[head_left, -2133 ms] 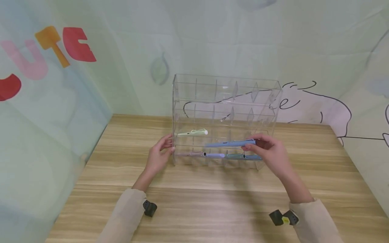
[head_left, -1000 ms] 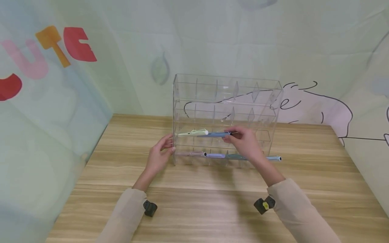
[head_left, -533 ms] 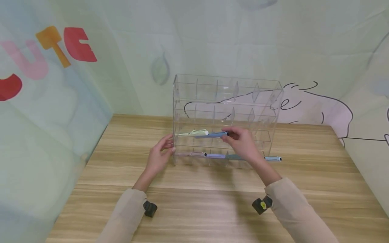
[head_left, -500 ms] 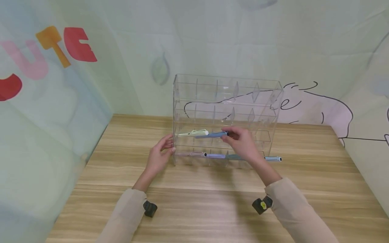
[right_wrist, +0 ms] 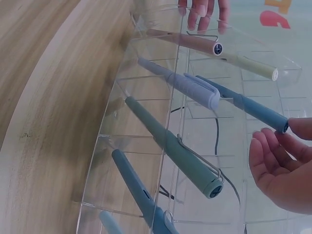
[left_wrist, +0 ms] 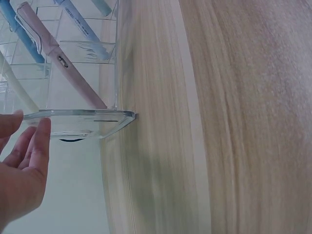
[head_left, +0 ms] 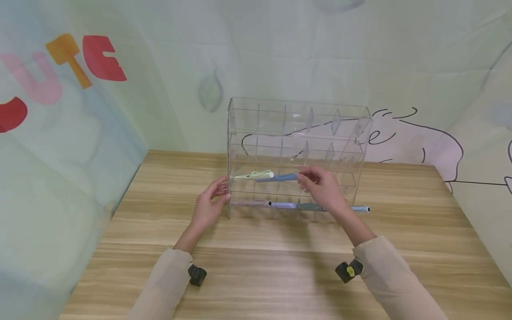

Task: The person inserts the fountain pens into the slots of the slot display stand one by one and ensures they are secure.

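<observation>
Thumb and forefinger of my right hand (head_left: 323, 186) are at the capped end of a blue pen (right_wrist: 253, 109), one on either side. This pen lies in the tier above the bottom one of a clear acrylic rack (head_left: 297, 106), beside a pale green pen (head_left: 256, 175). My left hand (head_left: 209, 202) rests its fairly straight fingertips on the outside of the rack's left panel, thumb near the front edge. Along the bottom tier lie a pink pen (left_wrist: 58, 56), a lavender pen (right_wrist: 195, 90), a green pen (right_wrist: 170, 146), another blue pen (right_wrist: 139, 185) and a light blue pen (head_left: 361, 209).
The rack stands on a wood-grain table (head_left: 256, 275) near its back edge. Its upper tiers have clear dividers. Behind hangs a printed cloth backdrop (head_left: 180, 89). Black cameras (head_left: 349, 270) sit on both wrists.
My right hand has carried the blue pen left and up into the tier beside the pale green one. Lately its fingers have slid slightly right along the pen. The left hand stays put.
</observation>
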{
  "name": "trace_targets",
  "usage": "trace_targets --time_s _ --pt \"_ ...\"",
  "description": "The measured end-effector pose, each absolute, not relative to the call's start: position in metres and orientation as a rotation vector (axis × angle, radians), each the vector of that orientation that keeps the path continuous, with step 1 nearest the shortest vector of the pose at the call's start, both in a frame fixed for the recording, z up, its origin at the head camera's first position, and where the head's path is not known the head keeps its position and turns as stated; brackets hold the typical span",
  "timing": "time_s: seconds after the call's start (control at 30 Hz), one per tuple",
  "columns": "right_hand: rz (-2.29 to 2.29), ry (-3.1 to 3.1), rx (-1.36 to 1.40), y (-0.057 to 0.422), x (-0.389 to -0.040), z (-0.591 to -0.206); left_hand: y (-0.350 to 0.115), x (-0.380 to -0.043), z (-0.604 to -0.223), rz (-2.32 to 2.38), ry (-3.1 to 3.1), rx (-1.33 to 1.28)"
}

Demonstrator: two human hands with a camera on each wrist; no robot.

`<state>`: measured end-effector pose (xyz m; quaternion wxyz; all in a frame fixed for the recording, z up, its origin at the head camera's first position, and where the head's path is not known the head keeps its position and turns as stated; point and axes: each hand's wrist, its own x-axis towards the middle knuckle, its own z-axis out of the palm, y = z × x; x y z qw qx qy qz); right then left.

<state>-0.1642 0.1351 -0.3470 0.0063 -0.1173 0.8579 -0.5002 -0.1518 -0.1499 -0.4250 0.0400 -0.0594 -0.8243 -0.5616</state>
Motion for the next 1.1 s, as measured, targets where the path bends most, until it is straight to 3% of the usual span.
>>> trace_targets --time_s 0.67,1.1 --pt "-1.535 2.669 -0.404 0.143 -0.164 -0.345 -0.151 -0.154 -0.425 -1.724 -2.548 -0.183" --pt "-1.354 2.888 -0.345 0.213 -0.153 -0.332 -0.175 -0.153 -0.415 -1.469 -2.755 -0.354"
